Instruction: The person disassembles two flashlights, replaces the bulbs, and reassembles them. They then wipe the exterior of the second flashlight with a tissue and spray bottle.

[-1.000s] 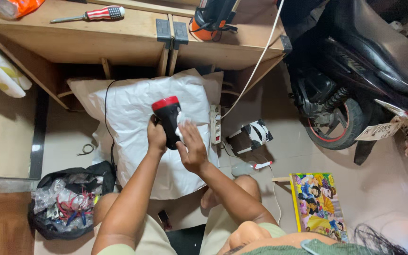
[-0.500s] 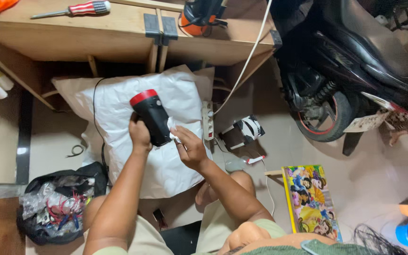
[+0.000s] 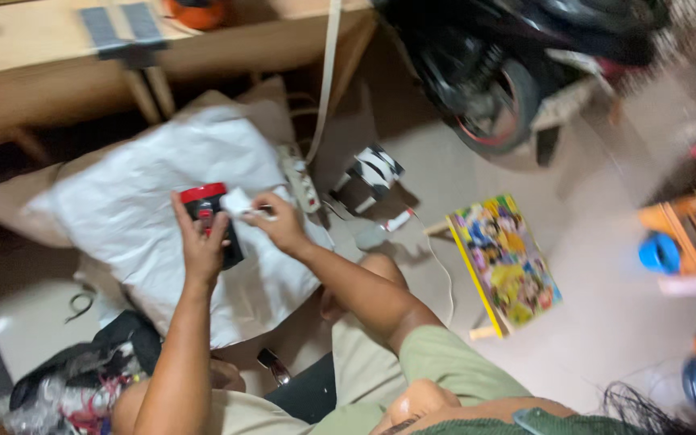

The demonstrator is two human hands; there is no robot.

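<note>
My left hand (image 3: 201,246) grips a black flashlight with a red head (image 3: 208,211), held upright over a white plastic sheet (image 3: 155,201) on the floor. My right hand (image 3: 282,224) pinches a small white cloth or paper (image 3: 239,201) against the side of the flashlight's head. The frame is blurred, so finer detail of the flashlight is hard to make out.
A wooden workbench (image 3: 58,72) stands ahead, with a white power strip (image 3: 301,182) below it. A motorbike (image 3: 517,64) is parked at the upper right. A colourful picture book (image 3: 505,262) lies to the right, a black bag of clutter (image 3: 82,379) to the lower left.
The view has swung right and tilted, with blur. Both hands have stayed on the flashlight; the right hand now presses the white piece near its red head.
</note>
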